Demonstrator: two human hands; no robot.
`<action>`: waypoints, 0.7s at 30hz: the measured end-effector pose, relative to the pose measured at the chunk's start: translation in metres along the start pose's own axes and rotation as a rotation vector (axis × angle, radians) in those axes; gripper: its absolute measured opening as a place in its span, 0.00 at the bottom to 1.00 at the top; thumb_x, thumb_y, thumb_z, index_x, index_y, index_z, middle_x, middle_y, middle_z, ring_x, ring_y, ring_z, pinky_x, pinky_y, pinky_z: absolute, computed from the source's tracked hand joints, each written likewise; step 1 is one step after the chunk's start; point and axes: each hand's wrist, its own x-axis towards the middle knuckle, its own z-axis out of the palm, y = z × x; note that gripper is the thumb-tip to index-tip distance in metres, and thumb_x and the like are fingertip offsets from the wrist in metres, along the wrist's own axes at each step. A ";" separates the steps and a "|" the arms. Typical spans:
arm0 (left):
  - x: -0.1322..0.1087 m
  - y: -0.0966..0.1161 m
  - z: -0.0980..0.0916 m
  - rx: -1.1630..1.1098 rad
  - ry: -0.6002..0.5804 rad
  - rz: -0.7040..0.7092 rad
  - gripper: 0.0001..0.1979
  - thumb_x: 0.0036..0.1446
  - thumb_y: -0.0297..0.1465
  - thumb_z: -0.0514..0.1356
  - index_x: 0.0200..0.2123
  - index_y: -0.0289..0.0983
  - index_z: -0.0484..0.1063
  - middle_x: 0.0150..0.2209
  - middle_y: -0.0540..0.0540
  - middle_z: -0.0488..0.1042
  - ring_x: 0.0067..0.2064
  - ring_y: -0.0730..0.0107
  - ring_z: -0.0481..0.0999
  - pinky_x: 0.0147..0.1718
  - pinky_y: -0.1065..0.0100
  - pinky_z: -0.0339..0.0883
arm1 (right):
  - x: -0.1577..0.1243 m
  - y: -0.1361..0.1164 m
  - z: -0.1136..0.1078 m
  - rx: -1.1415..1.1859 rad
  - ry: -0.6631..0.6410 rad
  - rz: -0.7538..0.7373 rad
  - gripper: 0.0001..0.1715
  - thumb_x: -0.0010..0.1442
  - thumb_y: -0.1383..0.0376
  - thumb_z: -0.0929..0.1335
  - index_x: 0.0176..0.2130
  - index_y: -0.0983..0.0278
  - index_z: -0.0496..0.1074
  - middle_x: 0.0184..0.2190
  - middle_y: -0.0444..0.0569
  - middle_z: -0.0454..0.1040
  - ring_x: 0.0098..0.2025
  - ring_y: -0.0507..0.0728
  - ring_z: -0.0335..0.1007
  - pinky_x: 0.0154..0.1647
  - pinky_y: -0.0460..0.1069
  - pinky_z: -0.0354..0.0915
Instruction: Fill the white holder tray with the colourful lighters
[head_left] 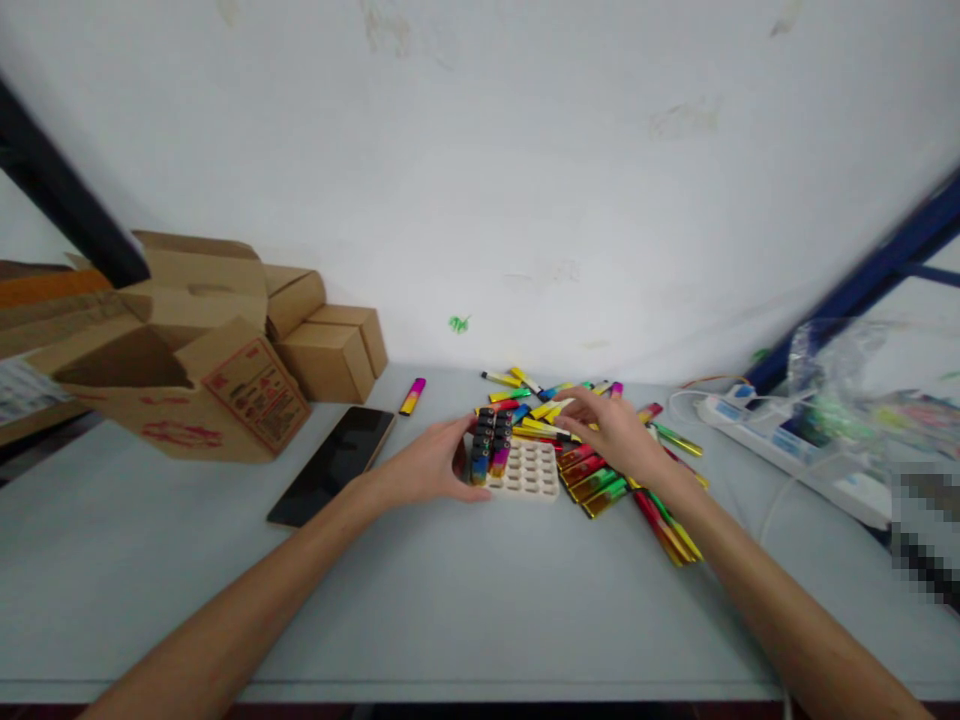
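Note:
A white slotted tray (531, 472) lies on the grey table (420, 590), with several colourful stick-shaped devices (491, 440) standing in its left slots. My left hand (429, 466) grips the tray's left edge, thumb along the front. My right hand (613, 430) reaches over a loose pile of colourful sticks (600, 478) right of the tray, fingers curled down onto them; whether it holds one is hidden. More sticks (525, 392) lie scattered behind the tray.
A black phone (334, 464) lies left of the tray, a lone pink-yellow stick (412, 397) behind it. Open and closed cardboard boxes (225, 380) stand at the left. A white power strip (757, 425) and a clear plastic bag (870, 400) sit at the right.

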 end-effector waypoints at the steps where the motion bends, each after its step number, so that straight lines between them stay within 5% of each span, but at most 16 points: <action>1: 0.000 0.000 0.000 0.008 0.004 0.001 0.36 0.44 0.49 0.75 0.52 0.36 0.72 0.40 0.45 0.80 0.33 0.62 0.77 0.31 0.65 0.71 | 0.002 0.011 -0.004 -0.071 0.034 -0.020 0.11 0.69 0.61 0.70 0.51 0.59 0.78 0.41 0.53 0.86 0.42 0.62 0.84 0.49 0.59 0.77; 6: 0.000 0.000 -0.002 0.029 -0.008 -0.024 0.35 0.42 0.50 0.76 0.49 0.38 0.72 0.38 0.44 0.80 0.34 0.59 0.78 0.31 0.63 0.71 | 0.000 0.038 0.000 -0.225 -0.039 -0.187 0.10 0.69 0.65 0.69 0.47 0.62 0.82 0.50 0.58 0.82 0.55 0.66 0.79 0.61 0.63 0.73; 21: 0.000 0.003 -0.004 0.016 -0.024 -0.053 0.40 0.43 0.50 0.76 0.55 0.36 0.72 0.42 0.41 0.81 0.35 0.57 0.78 0.32 0.62 0.72 | 0.001 0.031 0.018 -0.332 -0.113 -0.130 0.11 0.73 0.65 0.68 0.49 0.64 0.80 0.45 0.58 0.82 0.47 0.63 0.79 0.52 0.57 0.73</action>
